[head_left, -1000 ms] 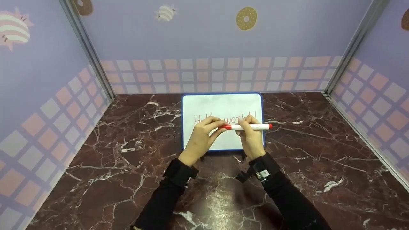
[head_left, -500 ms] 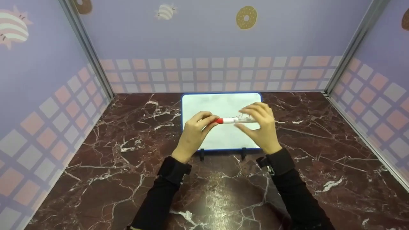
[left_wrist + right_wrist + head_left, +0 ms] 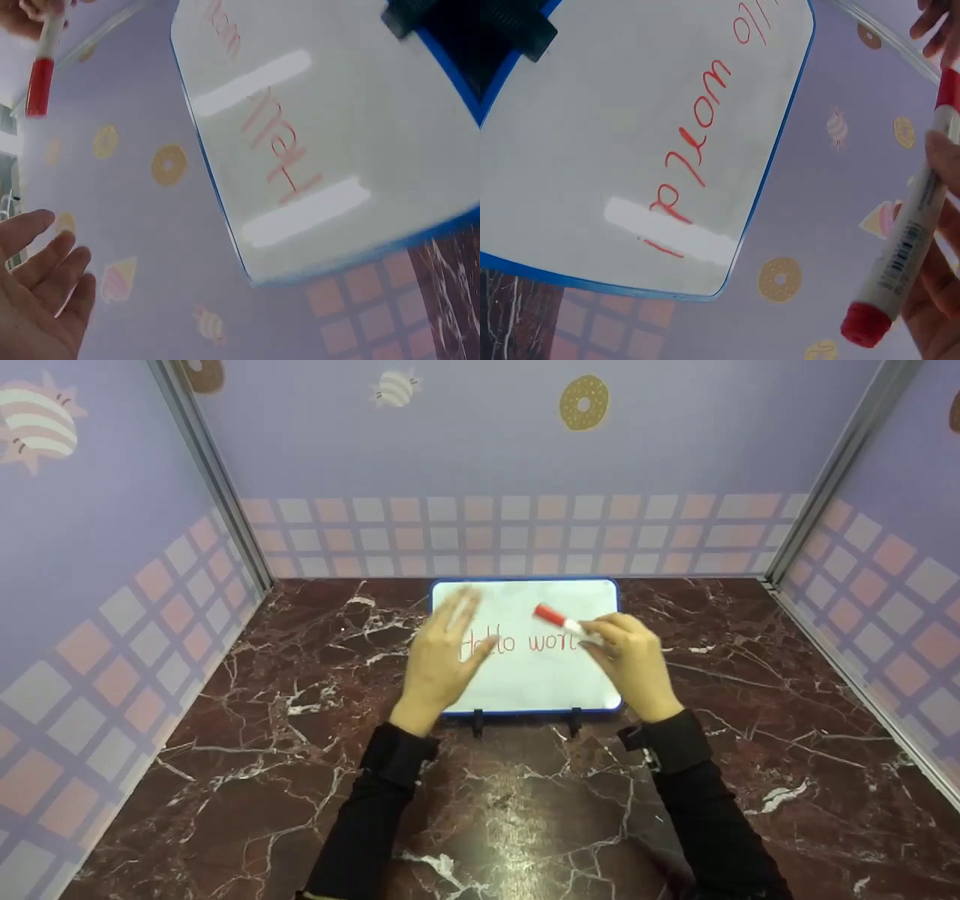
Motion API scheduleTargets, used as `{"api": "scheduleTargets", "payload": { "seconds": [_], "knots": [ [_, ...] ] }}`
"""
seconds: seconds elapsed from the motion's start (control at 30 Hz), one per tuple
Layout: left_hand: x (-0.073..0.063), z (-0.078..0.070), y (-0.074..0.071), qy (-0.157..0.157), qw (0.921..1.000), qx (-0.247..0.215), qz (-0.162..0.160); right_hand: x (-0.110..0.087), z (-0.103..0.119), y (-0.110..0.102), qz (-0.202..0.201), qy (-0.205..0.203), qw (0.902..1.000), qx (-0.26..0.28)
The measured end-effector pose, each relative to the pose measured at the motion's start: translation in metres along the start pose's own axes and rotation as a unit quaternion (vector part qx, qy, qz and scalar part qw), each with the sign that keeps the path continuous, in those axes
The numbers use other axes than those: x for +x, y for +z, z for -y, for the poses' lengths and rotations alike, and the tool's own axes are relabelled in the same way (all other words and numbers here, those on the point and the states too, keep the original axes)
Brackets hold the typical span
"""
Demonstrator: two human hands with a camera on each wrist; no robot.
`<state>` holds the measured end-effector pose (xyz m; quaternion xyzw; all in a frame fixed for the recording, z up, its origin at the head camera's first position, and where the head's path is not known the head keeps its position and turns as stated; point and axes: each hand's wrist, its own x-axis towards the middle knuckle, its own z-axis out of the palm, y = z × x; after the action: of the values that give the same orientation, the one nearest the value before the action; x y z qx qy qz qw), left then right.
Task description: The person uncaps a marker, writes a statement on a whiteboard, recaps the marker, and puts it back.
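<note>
My right hand pinches a white marker with a red cap, held up in front of the whiteboard. The red cap points left in the head view, and the marker's red end plug shows in the right wrist view. My left hand holds nothing; its fingers are spread before the board's left side, apart from the marker. The blue-framed whiteboard bears red handwriting reading "Hello world" with a last stroke after it; my right hand covers the end of it in the head view.
Black feet hold the board's lower edge on the dark red marbled table. Behind it rises a lilac wall with a checked border, and similar panels stand left and right.
My left hand has let go of the cap end and moved left, its fingers spreading. My right hand has shifted its hold and carried the marker away, tilting the cap upward.
</note>
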<state>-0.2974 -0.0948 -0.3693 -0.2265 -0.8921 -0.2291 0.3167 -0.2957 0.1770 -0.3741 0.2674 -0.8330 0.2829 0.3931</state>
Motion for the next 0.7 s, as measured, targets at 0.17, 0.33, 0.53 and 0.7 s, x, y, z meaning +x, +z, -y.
{"api": "scheduleTargets", "payload": {
  "seconds": [0.17, 0.33, 0.53, 0.7],
  "knots": [
    [-0.004, 0.041, -0.013, -0.117, 0.9787, 0.121, 0.118, -0.004, -0.032, -0.014, -0.042, 0.134, 0.9901, -0.010],
    [-0.017, 0.078, -0.017, -0.203, 0.9586, 0.111, 0.166, -0.015, -0.068, -0.023, 0.004, 0.250, 0.9671, -0.049],
    [-0.031, 0.104, -0.018, -0.250, 0.9432, 0.104, 0.193, -0.030, -0.104, -0.021, 0.189, 0.334, 0.9192, -0.087],
    [-0.035, 0.110, -0.018, -0.266, 0.9344, 0.095, 0.217, -0.035, -0.121, -0.011, 0.281, 0.359, 0.8834, -0.108]
  ]
}}
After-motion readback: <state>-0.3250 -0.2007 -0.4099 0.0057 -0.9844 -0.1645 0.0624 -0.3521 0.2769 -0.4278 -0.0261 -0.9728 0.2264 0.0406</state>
